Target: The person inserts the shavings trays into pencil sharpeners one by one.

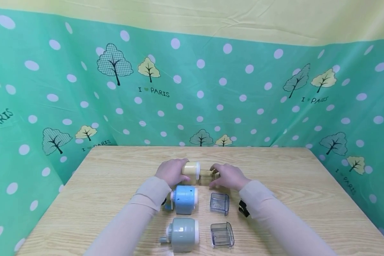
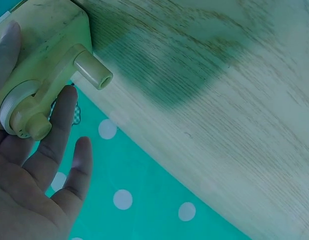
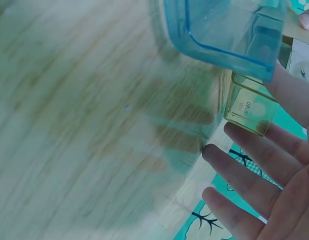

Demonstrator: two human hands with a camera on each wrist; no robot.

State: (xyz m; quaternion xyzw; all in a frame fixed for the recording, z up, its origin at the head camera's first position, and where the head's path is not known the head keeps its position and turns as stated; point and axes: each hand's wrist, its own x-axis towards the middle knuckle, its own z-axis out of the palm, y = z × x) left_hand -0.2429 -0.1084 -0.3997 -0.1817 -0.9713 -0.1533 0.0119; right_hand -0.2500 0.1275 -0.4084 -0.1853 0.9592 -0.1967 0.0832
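A yellow hand-crank pencil sharpener (image 1: 191,173) lies toward the back of the table, its white rim facing right. My left hand (image 1: 172,171) grips it from the left. The left wrist view shows its crank handle (image 2: 93,70), with the thumb on one side of the body and the fingers on the other. Just right of the rim is a see-through yellow shavings drawer (image 3: 244,106). My right hand (image 1: 229,176) pinches this drawer between thumb and fingers, the other fingers spread.
Nearer me lie a blue pencil sharpener (image 1: 184,200) and a grey-green one (image 1: 183,234), cranks to the left. Two clear dark-tinted drawers, one farther (image 1: 219,203) and one nearer (image 1: 222,235), lie to their right. A green dotted curtain (image 1: 204,117) stands behind the wooden table (image 1: 115,199).
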